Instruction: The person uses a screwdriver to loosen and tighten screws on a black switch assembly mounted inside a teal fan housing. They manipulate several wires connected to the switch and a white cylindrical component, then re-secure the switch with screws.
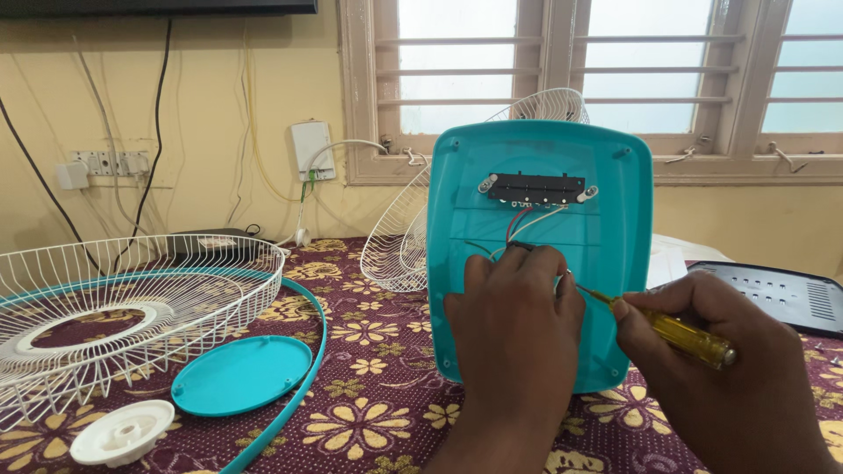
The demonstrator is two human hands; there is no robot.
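The left hand [514, 303] grips the upright teal panel [615, 219] on the bench [369, 412]; the right hand [720, 351] is closed around a yellow screwdriver [676, 333].

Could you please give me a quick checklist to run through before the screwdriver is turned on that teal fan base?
1. Left hand steadies the upright teal base panel: ok.
2. Right hand grips the yellow-handled screwdriver: ok.
3. Screwdriver tip seated on a screw: cannot tell, hidden behind the left hand.
4. Wires below the black switch block clear of the tip: cannot tell.
5. White wire guard lies apart from the hands: ok.
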